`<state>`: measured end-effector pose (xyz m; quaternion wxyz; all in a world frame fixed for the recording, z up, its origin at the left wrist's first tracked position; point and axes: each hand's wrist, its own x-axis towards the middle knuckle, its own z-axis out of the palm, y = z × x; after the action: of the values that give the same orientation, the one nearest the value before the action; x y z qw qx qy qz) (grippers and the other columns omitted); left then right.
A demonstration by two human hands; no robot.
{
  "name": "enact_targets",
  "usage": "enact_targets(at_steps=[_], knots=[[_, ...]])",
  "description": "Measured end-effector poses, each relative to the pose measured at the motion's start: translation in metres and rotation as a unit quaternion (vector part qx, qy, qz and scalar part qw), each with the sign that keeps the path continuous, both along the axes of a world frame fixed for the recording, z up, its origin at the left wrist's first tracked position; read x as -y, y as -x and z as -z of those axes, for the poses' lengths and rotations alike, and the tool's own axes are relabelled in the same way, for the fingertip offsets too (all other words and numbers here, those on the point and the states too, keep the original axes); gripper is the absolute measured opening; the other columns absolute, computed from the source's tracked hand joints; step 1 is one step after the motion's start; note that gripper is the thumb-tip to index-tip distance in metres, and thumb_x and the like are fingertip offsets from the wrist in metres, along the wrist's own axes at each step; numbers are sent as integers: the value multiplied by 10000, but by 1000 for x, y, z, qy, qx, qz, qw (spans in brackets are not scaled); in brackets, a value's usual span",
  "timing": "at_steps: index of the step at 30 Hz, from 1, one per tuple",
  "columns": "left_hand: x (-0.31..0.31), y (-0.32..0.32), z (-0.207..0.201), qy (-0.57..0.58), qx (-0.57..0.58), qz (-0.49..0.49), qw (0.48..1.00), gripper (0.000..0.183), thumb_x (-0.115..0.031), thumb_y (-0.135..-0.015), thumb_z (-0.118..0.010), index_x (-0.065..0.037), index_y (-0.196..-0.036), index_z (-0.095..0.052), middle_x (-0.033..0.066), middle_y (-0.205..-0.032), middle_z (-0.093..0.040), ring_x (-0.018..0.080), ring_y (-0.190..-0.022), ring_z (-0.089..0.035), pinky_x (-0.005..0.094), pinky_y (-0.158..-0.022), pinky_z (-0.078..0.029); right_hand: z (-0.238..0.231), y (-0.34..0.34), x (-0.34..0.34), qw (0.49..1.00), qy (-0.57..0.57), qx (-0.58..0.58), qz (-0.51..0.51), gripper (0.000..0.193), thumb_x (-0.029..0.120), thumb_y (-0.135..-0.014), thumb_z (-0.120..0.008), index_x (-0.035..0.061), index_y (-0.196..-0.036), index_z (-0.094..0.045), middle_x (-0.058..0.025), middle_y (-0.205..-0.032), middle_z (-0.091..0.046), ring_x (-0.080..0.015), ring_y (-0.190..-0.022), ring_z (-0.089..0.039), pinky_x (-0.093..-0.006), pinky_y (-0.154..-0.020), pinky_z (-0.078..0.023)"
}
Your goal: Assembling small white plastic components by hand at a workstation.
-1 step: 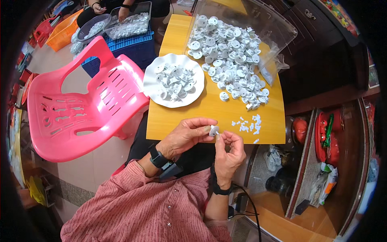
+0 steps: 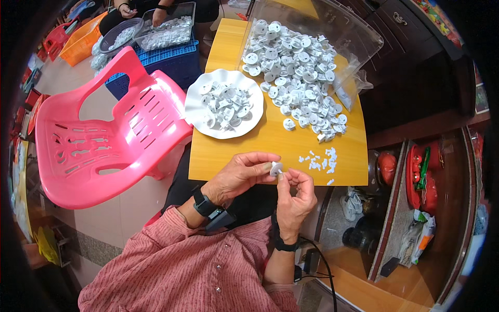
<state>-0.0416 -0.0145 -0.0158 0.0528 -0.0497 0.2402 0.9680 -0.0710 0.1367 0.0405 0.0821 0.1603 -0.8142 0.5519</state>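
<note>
Over the table's near edge, my left hand (image 2: 239,173) pinches a round white plastic part (image 2: 276,168) between thumb and fingers. My right hand (image 2: 294,198) is closed on a small white plastic peg (image 2: 280,173) that meets the face of that part; how deep it sits I cannot tell. Right of my hands, several loose white pegs (image 2: 331,160) lie on the yellow wooden table (image 2: 228,161). Beyond them is a big heap of similar round white parts (image 2: 301,67), spilling from a clear plastic bin (image 2: 358,34). A white scalloped plate (image 2: 195,112) holds more of the parts.
A pink plastic chair (image 2: 114,140) stands close on the left. Behind it, another person's hands (image 2: 159,18) work over a clear tub of white pieces, with a blue crate (image 2: 171,65) below. Open shelves (image 2: 387,223) and a dark cabinet (image 2: 416,78) line the right side.
</note>
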Motion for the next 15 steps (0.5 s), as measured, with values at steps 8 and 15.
enact_targets(at_steps=[8, 15], knots=[[1, -1, -2, 34, 3, -3, 999, 305, -99, -991, -638, 8, -1276, -628, 103, -1166, -690, 192, -1054, -681, 345, -956, -571, 0, 1, 1, 1000, -10, -15, -4, 160, 16, -874, -729, -2, -1007, -642, -85, -818, -696, -149, -721, -658, -301, -688, -546], [1, -3, -3, 136, -3, -10, 991, 270, -68, -995, -624, 21, -1249, -641, 106, -1151, -697, 189, -1048, -686, 348, -964, -568, 0, 0, 2, 998, -43, -39, -6, 149, 13, -863, -731, 10, -978, -637, -83, -796, -686, -174, -695, -664, -309, -669, -549]])
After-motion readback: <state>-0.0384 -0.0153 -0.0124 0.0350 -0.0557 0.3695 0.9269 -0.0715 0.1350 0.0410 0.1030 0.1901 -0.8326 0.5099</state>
